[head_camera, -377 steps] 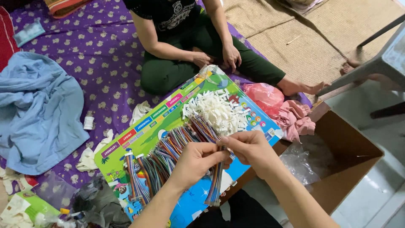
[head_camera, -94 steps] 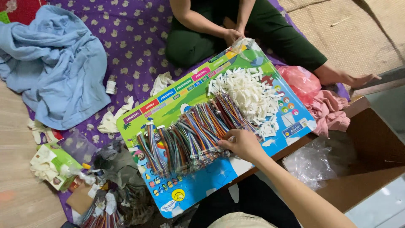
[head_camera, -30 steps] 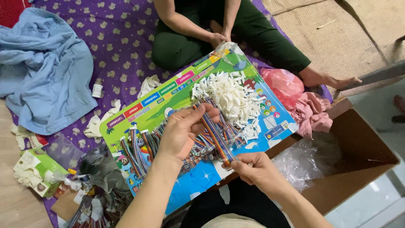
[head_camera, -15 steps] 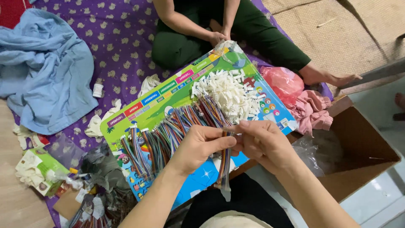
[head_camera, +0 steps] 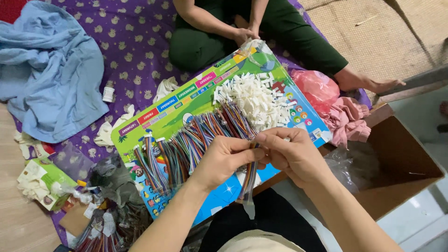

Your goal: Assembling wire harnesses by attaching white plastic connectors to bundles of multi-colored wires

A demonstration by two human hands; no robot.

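Observation:
My left hand [head_camera: 223,159] and my right hand [head_camera: 290,153] meet over a colourful board [head_camera: 163,108] and together pinch one multicoloured wire bundle [head_camera: 249,181], which hangs down toward my lap. Just beyond my fingers lie a fan of similar ribbon wire bundles [head_camera: 186,144] and a heap of small white connectors [head_camera: 254,99] on the board. The upper end of the held bundle is hidden by my fingers.
Another person in dark green sits across the board, their hands [head_camera: 245,35] resting on their legs. An open cardboard box [head_camera: 396,168] with clear plastic stands at right. Pink cloth [head_camera: 343,122], a blue garment [head_camera: 51,74] and packaging scraps [head_camera: 44,184] lie on the purple mat.
One second ago my left hand reached over the wire fan while the right held apart; both hands have come together on one bundle and hold it over the board's near edge.

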